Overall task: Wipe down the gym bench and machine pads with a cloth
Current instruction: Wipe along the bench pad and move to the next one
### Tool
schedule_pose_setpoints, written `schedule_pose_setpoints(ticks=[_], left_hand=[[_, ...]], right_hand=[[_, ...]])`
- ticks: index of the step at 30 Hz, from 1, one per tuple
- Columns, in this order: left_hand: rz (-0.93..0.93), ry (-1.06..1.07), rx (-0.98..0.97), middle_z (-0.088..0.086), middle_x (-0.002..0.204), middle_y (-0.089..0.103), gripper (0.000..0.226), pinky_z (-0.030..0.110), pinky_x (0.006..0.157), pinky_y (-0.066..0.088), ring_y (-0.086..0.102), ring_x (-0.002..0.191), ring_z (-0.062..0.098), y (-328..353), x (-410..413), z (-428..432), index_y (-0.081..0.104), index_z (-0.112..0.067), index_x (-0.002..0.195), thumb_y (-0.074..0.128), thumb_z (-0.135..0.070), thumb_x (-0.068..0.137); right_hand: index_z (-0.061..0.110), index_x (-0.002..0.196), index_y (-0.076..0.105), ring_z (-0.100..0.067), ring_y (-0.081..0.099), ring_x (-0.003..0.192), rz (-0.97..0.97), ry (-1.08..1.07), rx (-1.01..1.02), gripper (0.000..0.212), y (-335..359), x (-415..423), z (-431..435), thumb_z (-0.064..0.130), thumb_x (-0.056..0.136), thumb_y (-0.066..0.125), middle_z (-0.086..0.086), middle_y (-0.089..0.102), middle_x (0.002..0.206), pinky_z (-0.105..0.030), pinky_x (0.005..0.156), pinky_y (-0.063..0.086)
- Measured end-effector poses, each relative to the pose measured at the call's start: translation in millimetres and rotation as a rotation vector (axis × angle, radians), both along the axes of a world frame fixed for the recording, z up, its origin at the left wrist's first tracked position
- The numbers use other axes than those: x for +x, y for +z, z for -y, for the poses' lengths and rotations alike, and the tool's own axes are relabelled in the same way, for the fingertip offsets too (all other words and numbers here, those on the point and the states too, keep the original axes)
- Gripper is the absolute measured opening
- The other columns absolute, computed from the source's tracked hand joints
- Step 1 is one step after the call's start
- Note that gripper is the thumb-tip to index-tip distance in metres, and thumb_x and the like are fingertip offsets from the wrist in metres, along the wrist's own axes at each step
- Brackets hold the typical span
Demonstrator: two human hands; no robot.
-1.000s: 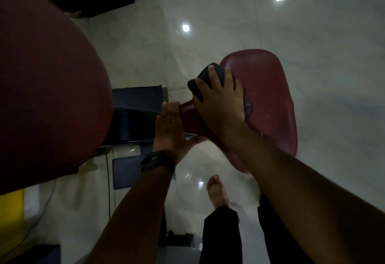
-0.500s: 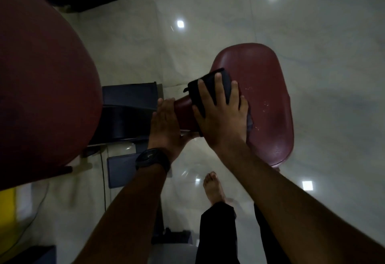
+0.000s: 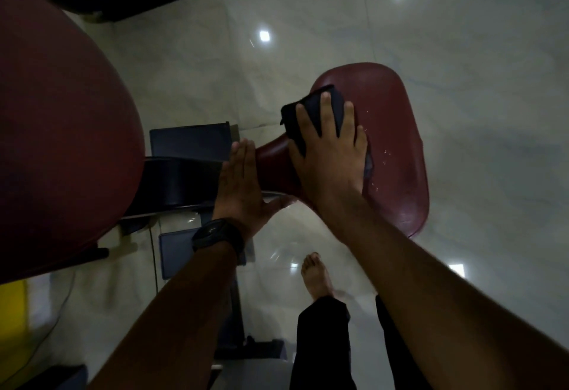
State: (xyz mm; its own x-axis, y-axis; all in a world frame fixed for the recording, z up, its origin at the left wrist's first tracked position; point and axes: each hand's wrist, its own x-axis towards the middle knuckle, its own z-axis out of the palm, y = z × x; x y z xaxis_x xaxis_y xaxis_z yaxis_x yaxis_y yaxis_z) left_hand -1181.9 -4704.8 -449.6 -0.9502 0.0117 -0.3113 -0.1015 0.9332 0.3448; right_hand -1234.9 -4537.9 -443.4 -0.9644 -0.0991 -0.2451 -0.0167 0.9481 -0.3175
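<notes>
Cloth (image 3: 312, 115), dark and folded, is pressed flat onto the maroon seat pad (image 3: 400, 118), towards the pad's narrow end. It is covered by the right hand (image 3: 332, 161), whose fingers (image 3: 324, 112) are laid out straight and spread over it, not curled round it. One corner of the cloth is seen sticking out past the fingertips, and a paler edge is seen beside the heel of the hand. The seat pad is smooth and faintly glossy, widening away from the person, and small pale specks (image 3: 385, 154) are scattered on it just beside the right hand. The left hand (image 3: 240, 186) is held upright against the narrow end of the pad, fingers straight and together, thumb stretched out under the pad's edge; nothing is gripped by it. A black watch (image 3: 215, 237) is worn on the left wrist, and its face is too dim to be read. A much larger maroon backrest pad (image 3: 61, 143) fills the left of the view, joined to a dark frame (image 3: 184, 180). A bare foot (image 3: 315, 275) is planted on the pale, glossy floor (image 3: 477, 50) below the seat
</notes>
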Motion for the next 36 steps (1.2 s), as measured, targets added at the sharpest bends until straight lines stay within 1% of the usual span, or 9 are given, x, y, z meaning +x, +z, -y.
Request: schedule_pose_setpoints(ticks=[5, 9, 14, 19, 25, 28, 31, 34, 36], left_hand=[[0.001, 0.009, 0.047, 0.007, 0.17, 0.006, 0.133, 0.042, 0.126, 0.001, -0.012, 0.151, 0.011, -1, -1, -1, -0.001, -0.012, 0.161, 0.067, -0.073, 0.065], [0.055, 0.052, 0.041, 0.005, 0.166, 0.018, 0.131, 0.055, 0.125, 0.017, 0.003, 0.156, 0.023, -4, -9, -2, 0.011, -0.016, 0.161, 0.076, -0.072, 0.062], [0.041, 0.074, 0.037, 0.007, 0.157, 0.031, 0.128, 0.058, 0.117, 0.033, 0.027, 0.149, 0.031, -5, -9, -3, 0.021, -0.017, 0.156, 0.078, -0.075, 0.057], [0.061, 0.068, 0.027, 0.003, 0.161, 0.026, 0.127, 0.057, 0.121, 0.026, 0.016, 0.154, 0.028, -3, -6, -2, 0.018, -0.018, 0.158, 0.078, -0.072, 0.06], [0.039, 0.062, 0.011, 0.004, 0.16, 0.028, 0.129, 0.058, 0.12, 0.028, 0.017, 0.154, 0.028, -3, -6, -1, 0.019, -0.019, 0.157, 0.071, -0.08, 0.057], [0.04, 0.061, 0.01, 0.002, 0.16, 0.029, 0.127, 0.055, 0.122, 0.025, 0.016, 0.154, 0.025, -4, -7, -2, 0.02, -0.02, 0.157, 0.079, -0.074, 0.058], [0.044, 0.027, 0.001, 0.004, 0.158, 0.034, 0.123, 0.051, 0.124, 0.023, 0.018, 0.154, 0.026, 1, -13, -1, 0.027, -0.017, 0.155, 0.078, -0.072, 0.058], [0.042, -0.034, -0.021, 0.005, 0.16, 0.032, 0.129, 0.051, 0.125, 0.019, 0.014, 0.155, 0.026, 2, -18, 2, 0.024, -0.014, 0.157, 0.065, -0.084, 0.057], [0.059, -0.044, -0.004, 0.005, 0.165, 0.024, 0.133, 0.051, 0.126, 0.015, 0.006, 0.156, 0.024, 0, -19, 3, 0.016, -0.013, 0.16, 0.069, -0.081, 0.059]], right_hand=[[0.032, 0.162, 0.017, -0.046, 0.016, 0.151, -0.021, -0.074, -0.026, 0.069, 3, 81, 5, 0.05, 0.101, 0.047, -0.012, 0.011, 0.169, -0.063, 0.115, 0.026], [0.036, 0.16, 0.016, -0.045, 0.008, 0.152, 0.037, 0.105, -0.008, 0.061, 5, 17, 3, 0.054, 0.104, 0.032, -0.009, 0.006, 0.17, -0.06, 0.118, 0.02], [0.03, 0.148, 0.045, -0.042, 0.011, 0.152, 0.031, 0.226, 0.035, 0.05, 9, -53, 13, 0.049, 0.102, 0.039, -0.007, 0.021, 0.166, -0.057, 0.117, 0.019], [0.034, 0.156, 0.032, -0.043, 0.013, 0.152, -0.006, 0.087, 0.011, 0.055, 11, 8, 11, 0.051, 0.103, 0.038, -0.007, 0.017, 0.169, -0.058, 0.119, 0.017], [0.029, 0.14, 0.056, -0.039, 0.016, 0.151, 0.051, 0.314, 0.099, 0.049, 9, -81, 8, 0.053, 0.099, 0.044, -0.006, 0.034, 0.16, -0.056, 0.114, 0.022], [0.031, 0.147, 0.048, -0.039, 0.014, 0.153, -0.015, 0.149, 0.017, 0.05, 5, -42, 8, 0.049, 0.101, 0.044, -0.006, 0.026, 0.166, -0.057, 0.119, 0.016], [0.034, 0.155, 0.034, -0.042, 0.019, 0.151, -0.054, 0.017, 0.006, 0.057, 5, 21, 5, 0.051, 0.102, 0.038, -0.007, 0.022, 0.167, -0.06, 0.116, 0.023], [0.035, 0.157, 0.029, -0.046, 0.023, 0.148, -0.085, 0.137, 0.038, 0.059, -2, 6, -2, 0.054, 0.101, 0.036, -0.011, 0.022, 0.167, -0.063, 0.111, 0.03], [0.038, 0.157, 0.028, -0.047, 0.024, 0.147, -0.085, 0.241, 0.061, 0.059, -5, -27, -5, 0.053, 0.101, 0.04, -0.01, 0.021, 0.167, -0.064, 0.11, 0.029]])
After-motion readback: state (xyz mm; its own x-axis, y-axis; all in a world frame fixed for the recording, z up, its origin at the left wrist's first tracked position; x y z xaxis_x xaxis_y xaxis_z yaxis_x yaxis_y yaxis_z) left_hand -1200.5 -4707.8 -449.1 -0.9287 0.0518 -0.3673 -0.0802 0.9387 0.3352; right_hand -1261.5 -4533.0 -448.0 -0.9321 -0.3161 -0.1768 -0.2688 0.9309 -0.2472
